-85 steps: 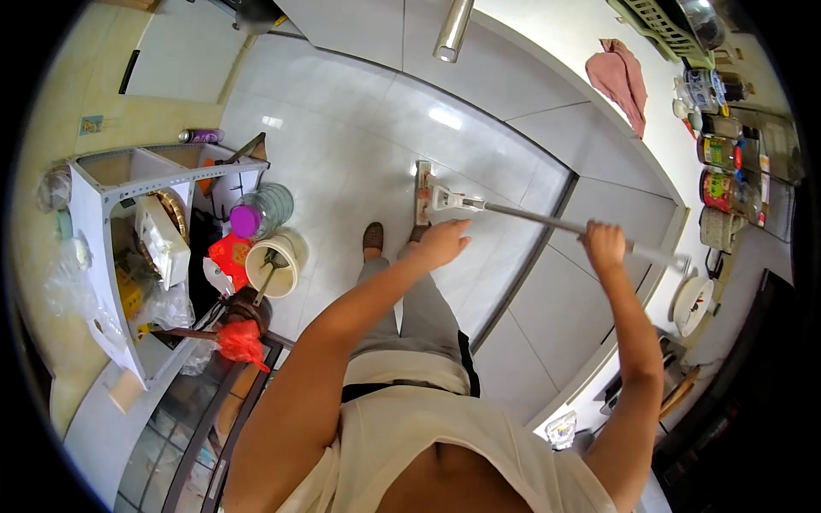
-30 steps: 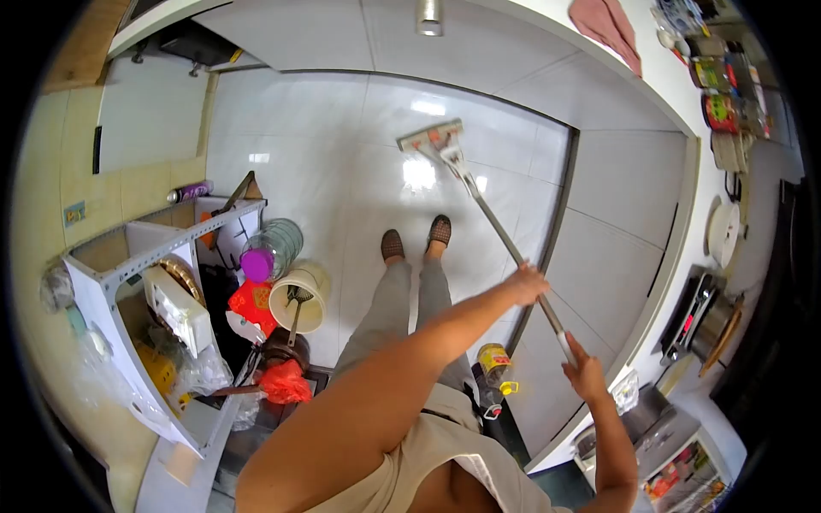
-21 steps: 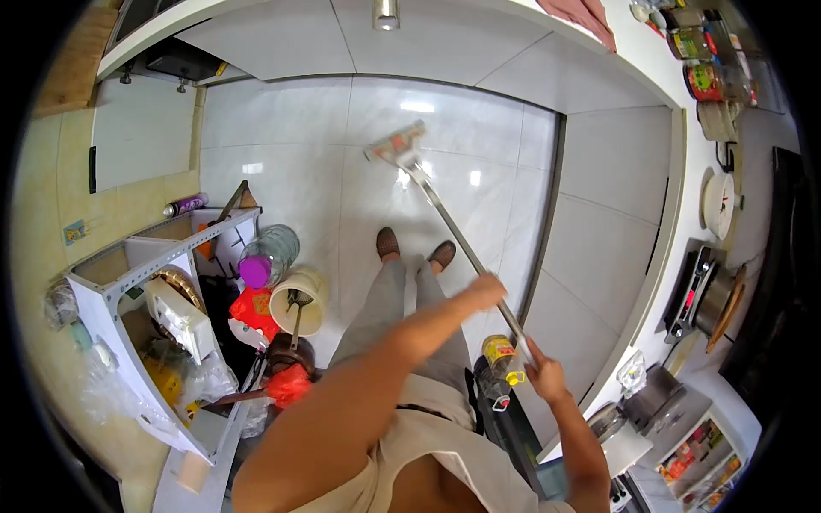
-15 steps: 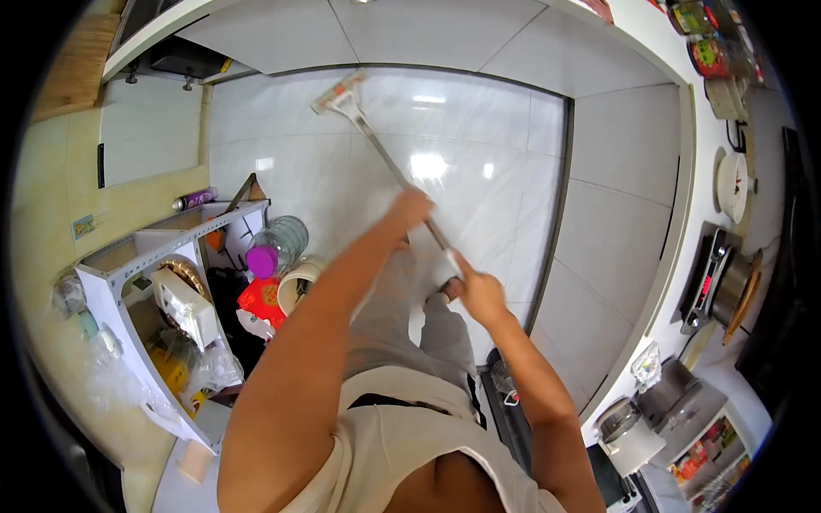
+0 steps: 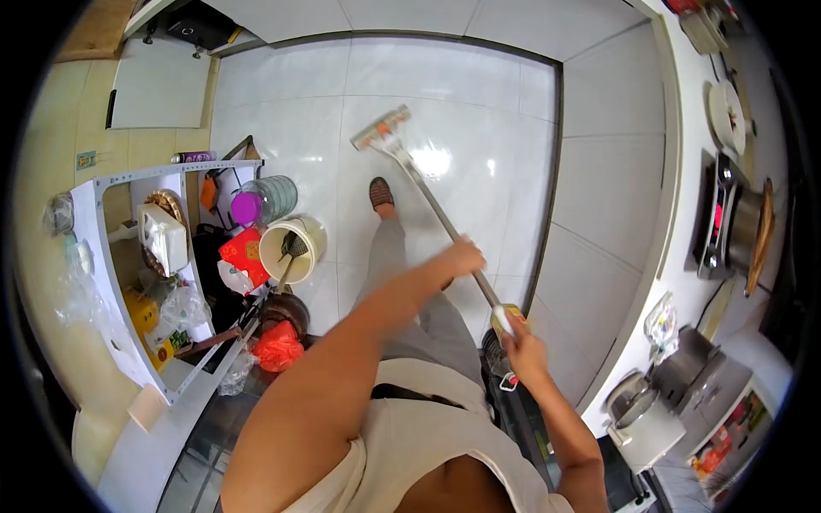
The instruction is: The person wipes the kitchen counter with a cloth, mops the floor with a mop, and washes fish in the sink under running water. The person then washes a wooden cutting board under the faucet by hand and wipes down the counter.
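Observation:
A long-handled mop (image 5: 435, 204) slants across the white tiled floor. Its flat white head (image 5: 382, 128), with orange parts, rests on the tiles ahead of me. My left hand (image 5: 463, 256) is wrapped round the middle of the metal pole. Lower down, my right hand (image 5: 523, 349) is closed on the pale grip at the pole's upper end. My foot in a brown slipper (image 5: 380, 193) stands on the floor, left of the pole.
To the left are a cream bucket (image 5: 316, 248) with a strainer inside, a purple-lidded clear jar (image 5: 278, 198), a red bag (image 5: 278, 347) and a crowded white shelf (image 5: 128, 178). Cabinets (image 5: 611, 154) and a counter with a cooker (image 5: 717, 214) line the right side.
The mop head has come back toward me and to the right in view. Both hands have moved back and right with the pole. The slippered foot and the whole bucket now show.

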Demonstrator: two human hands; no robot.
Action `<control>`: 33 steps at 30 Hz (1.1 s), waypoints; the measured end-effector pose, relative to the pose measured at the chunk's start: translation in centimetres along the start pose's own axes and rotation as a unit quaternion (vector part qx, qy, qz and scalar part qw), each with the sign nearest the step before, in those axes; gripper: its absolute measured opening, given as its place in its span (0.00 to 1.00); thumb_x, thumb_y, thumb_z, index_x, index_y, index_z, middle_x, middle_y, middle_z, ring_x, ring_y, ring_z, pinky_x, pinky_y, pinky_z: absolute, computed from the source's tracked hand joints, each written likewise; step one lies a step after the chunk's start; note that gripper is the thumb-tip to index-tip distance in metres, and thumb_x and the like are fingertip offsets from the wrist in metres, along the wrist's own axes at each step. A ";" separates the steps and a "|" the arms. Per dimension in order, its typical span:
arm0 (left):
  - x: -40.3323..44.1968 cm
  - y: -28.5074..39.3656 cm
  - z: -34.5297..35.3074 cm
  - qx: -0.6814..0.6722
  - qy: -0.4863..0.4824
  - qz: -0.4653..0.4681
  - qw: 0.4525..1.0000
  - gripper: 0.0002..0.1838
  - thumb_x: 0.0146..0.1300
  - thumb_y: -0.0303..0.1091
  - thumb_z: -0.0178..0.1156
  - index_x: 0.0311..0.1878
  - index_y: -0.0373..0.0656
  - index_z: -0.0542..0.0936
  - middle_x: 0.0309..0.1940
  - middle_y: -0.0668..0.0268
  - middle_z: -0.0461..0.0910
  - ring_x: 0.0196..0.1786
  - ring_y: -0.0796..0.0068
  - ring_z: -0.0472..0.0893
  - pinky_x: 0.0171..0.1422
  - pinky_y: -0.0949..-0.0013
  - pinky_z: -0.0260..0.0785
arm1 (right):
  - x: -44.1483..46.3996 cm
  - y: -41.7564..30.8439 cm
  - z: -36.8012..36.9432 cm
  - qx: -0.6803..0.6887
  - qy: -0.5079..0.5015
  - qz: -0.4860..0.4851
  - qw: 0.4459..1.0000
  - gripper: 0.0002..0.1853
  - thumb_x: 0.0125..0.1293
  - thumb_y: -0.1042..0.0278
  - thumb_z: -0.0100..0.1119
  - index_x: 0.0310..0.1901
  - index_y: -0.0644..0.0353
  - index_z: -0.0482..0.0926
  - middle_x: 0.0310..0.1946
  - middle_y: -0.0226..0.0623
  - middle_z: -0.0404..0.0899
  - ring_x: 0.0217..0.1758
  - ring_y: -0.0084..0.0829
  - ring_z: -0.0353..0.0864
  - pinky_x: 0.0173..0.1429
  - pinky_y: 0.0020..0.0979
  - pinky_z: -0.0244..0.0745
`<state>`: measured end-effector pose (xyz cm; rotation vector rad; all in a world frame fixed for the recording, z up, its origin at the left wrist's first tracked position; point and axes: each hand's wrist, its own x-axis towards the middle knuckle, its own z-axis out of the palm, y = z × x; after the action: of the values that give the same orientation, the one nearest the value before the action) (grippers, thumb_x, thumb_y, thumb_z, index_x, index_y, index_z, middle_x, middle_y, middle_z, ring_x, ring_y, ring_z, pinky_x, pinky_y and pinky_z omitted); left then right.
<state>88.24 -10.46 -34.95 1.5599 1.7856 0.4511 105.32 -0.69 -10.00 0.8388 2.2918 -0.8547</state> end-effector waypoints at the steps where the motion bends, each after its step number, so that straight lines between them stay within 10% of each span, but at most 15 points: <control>1: 0.8 4.3 0.9 -0.024 -0.021 0.037 0.999 0.07 0.56 0.35 0.56 0.32 0.59 0.83 0.33 0.70 0.83 0.47 0.64 0.80 0.62 0.47 0.61 | -3.6 2.1 -0.9 -0.011 0.009 0.035 0.999 0.25 0.63 0.63 0.59 0.63 0.40 0.71 0.28 0.51 0.81 0.31 0.53 0.81 0.35 0.47 0.75; 13: 6.7 29.3 6.2 -0.102 -0.084 0.216 0.967 0.08 0.46 0.38 0.65 0.31 0.50 0.83 0.28 0.63 0.82 0.39 0.58 0.83 0.46 0.54 0.73 | -26.4 16.4 -3.7 -0.375 0.162 -0.044 0.912 0.25 0.55 0.69 0.61 0.57 0.45 0.77 0.28 0.37 0.73 0.28 0.35 0.76 0.30 0.36 0.72; 16: 6.0 29.4 8.5 -0.065 -0.170 0.216 0.959 0.09 0.44 0.38 0.65 0.30 0.50 0.82 0.26 0.62 0.82 0.37 0.57 0.83 0.45 0.54 0.73 | -27.3 16.3 -1.0 -0.125 0.132 0.058 0.982 0.31 0.50 0.79 0.63 0.59 0.46 0.76 0.34 0.42 0.77 0.35 0.41 0.77 0.39 0.38 0.74; 22: 2.0 24.0 14.9 -0.013 -0.146 0.181 0.972 0.05 0.48 0.38 0.61 0.27 0.49 0.82 0.27 0.63 0.83 0.37 0.61 0.83 0.45 0.58 0.73 | -22.7 14.8 4.9 0.049 0.030 0.126 0.990 0.36 0.51 0.74 0.67 0.64 0.46 0.69 0.36 0.51 0.81 0.33 0.51 0.81 0.38 0.45 0.76; 29: 2.1 7.2 4.9 0.042 -0.053 0.069 0.995 0.05 0.47 0.32 0.59 0.26 0.43 0.82 0.27 0.60 0.81 0.34 0.56 0.81 0.43 0.53 0.73 | -7.0 8.0 9.3 0.019 0.090 0.031 0.995 0.37 0.55 0.68 0.66 0.67 0.46 0.64 0.27 0.50 0.79 0.27 0.51 0.79 0.31 0.47 0.74; 33: 2.8 -5.7 -4.9 0.132 -0.026 -0.141 0.981 0.21 0.52 0.29 0.60 0.53 0.41 0.76 0.49 0.55 0.77 0.56 0.55 0.73 0.60 0.55 0.65 | 8.0 -2.9 7.8 0.088 0.109 0.019 0.990 0.31 0.61 0.65 0.61 0.66 0.51 0.66 0.30 0.54 0.80 0.33 0.53 0.80 0.38 0.46 0.73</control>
<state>80.70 -8.08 -36.24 1.4425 2.0503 0.0388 100.10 -5.12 -19.30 1.0986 2.4017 -1.0032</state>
